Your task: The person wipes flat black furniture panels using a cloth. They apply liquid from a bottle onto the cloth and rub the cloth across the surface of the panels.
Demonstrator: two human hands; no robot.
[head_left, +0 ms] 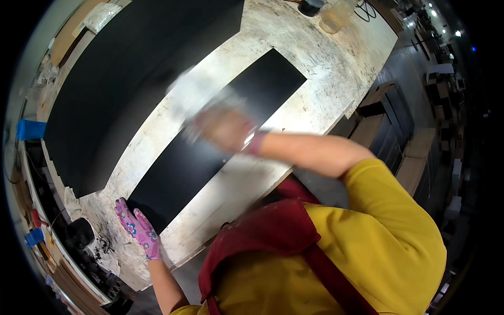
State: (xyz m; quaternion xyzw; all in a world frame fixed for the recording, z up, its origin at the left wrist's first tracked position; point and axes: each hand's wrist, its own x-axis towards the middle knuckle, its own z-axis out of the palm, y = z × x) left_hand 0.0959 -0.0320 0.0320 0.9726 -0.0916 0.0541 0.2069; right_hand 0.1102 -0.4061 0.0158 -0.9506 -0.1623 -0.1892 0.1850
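A long narrow black panel (pixel 184 176) lies aslant on the worn white worktable (pixel 331 68). My left hand (pixel 139 228), in a pink flowered glove, rests at the panel's near left end with its fingers stretched out along the edge. Over the panel's middle is my right hand (pixel 223 126), smeared by motion, so its fingers do not show. A pale blur surrounds its far side; I cannot make out whether it is a cloth or something else held there. A band circles that wrist. Beyond the narrow panel lies a larger black panel (pixel 131 73).
At the table's far end stand a dark round container (pixel 311 6) and a cloudy, yellowish plastic container (pixel 336 18). A black cup-like container (pixel 80 231) sits by the left edge, below a blue object (pixel 31 129). Brown and dark boards (pixel 386 118) are stacked to the right.
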